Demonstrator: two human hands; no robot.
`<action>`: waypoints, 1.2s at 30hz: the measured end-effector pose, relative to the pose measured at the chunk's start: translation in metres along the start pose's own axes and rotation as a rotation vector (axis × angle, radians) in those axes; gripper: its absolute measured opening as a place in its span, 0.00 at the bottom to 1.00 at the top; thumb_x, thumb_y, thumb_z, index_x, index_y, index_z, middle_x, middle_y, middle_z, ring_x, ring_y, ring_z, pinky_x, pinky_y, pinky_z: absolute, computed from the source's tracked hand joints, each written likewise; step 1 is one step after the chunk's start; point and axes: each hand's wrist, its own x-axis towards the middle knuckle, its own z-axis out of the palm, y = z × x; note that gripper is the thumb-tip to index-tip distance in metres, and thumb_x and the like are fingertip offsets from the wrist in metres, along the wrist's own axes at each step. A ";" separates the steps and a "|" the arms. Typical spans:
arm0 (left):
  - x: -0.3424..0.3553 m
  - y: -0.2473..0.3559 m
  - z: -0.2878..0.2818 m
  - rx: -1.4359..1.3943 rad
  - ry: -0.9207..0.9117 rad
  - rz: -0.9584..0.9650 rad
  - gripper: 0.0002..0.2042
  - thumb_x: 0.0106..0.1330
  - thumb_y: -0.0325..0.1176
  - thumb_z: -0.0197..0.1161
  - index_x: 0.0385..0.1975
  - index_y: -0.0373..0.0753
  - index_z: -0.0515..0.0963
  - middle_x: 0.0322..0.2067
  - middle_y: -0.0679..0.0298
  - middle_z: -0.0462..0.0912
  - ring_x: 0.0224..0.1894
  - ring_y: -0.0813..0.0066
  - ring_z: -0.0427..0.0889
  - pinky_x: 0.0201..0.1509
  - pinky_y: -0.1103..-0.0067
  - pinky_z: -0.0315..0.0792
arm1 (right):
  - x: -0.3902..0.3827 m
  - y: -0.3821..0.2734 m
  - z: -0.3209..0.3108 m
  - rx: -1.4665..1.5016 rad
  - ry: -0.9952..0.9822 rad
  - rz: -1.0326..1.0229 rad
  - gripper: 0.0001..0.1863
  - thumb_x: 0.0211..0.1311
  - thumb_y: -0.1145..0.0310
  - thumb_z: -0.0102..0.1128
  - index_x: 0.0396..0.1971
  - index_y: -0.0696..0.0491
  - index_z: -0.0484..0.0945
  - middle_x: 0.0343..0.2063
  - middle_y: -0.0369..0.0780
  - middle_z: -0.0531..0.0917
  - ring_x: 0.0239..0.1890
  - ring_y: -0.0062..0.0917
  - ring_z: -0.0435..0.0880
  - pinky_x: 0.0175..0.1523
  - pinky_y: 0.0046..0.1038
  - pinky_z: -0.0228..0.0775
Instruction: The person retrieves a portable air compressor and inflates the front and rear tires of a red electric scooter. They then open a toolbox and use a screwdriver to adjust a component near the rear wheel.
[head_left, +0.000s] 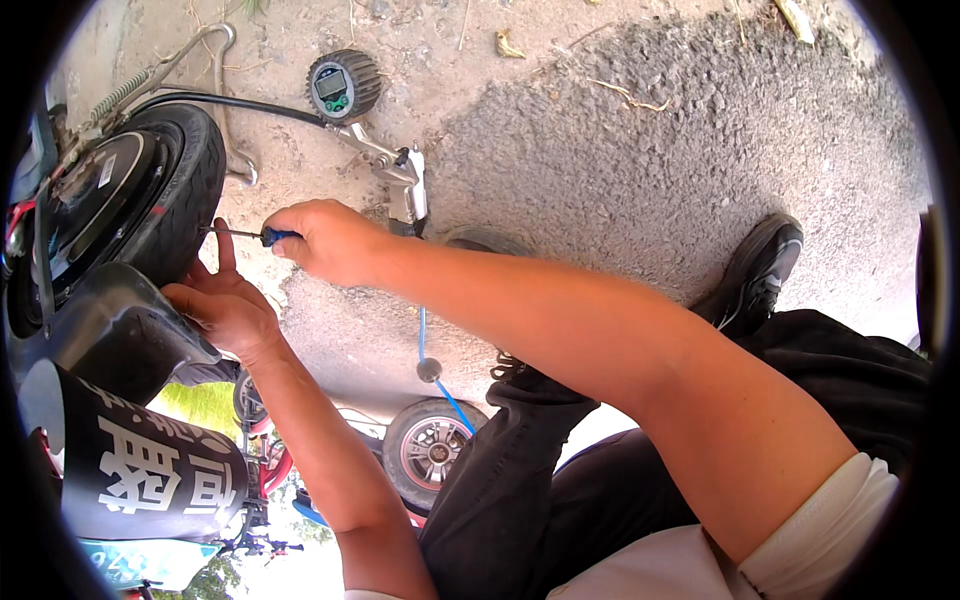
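Note:
My right hand [325, 243] is closed around the blue handle of a thin-shafted tool, which looks like a screwdriver [240, 233]. Its tip meets the tread of a black tyre [207, 165] on a scooter wheel at the left. Just below the shaft, my left hand [232, 308] is beside the tyre with its fingers apart. One finger reaches up behind the shaft, and the thumb is by the edge of the black mudguard [120, 335]. Whether the tip has gone into the rubber is too small to tell.
A tyre inflator with a round digital gauge [345, 85] and metal lever [385, 155] lies on rough ground, joined to a black hose [235, 103] and blue hose [422, 335]. A metal stand [225, 120] is near the wheel. Another vehicle's wheel [432, 452] and my shoe [757, 270] are in view.

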 end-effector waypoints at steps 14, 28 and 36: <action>0.000 0.000 0.001 -0.019 0.020 -0.014 0.27 0.71 0.56 0.42 0.62 0.45 0.58 0.60 0.60 0.65 0.62 0.62 0.66 0.61 0.54 0.70 | -0.017 -0.016 0.006 0.043 -0.085 0.092 0.11 0.62 0.68 0.56 0.41 0.57 0.78 0.29 0.51 0.81 0.33 0.43 0.81 0.40 0.38 0.70; -0.002 0.002 -0.002 0.022 0.027 -0.015 0.30 0.69 0.57 0.45 0.63 0.43 0.58 0.60 0.57 0.65 0.61 0.61 0.67 0.60 0.56 0.72 | -0.036 -0.078 0.001 0.719 -0.143 0.418 0.18 0.64 0.64 0.38 0.24 0.61 0.73 0.17 0.42 0.75 0.22 0.26 0.78 0.23 0.30 0.70; -0.003 0.006 0.004 0.014 0.090 -0.133 0.27 0.71 0.54 0.43 0.62 0.42 0.59 0.58 0.57 0.67 0.61 0.61 0.68 0.61 0.57 0.71 | 0.001 -0.069 -0.006 0.360 -0.104 0.190 0.20 0.66 0.64 0.41 0.19 0.62 0.72 0.14 0.41 0.74 0.14 0.26 0.73 0.21 0.29 0.69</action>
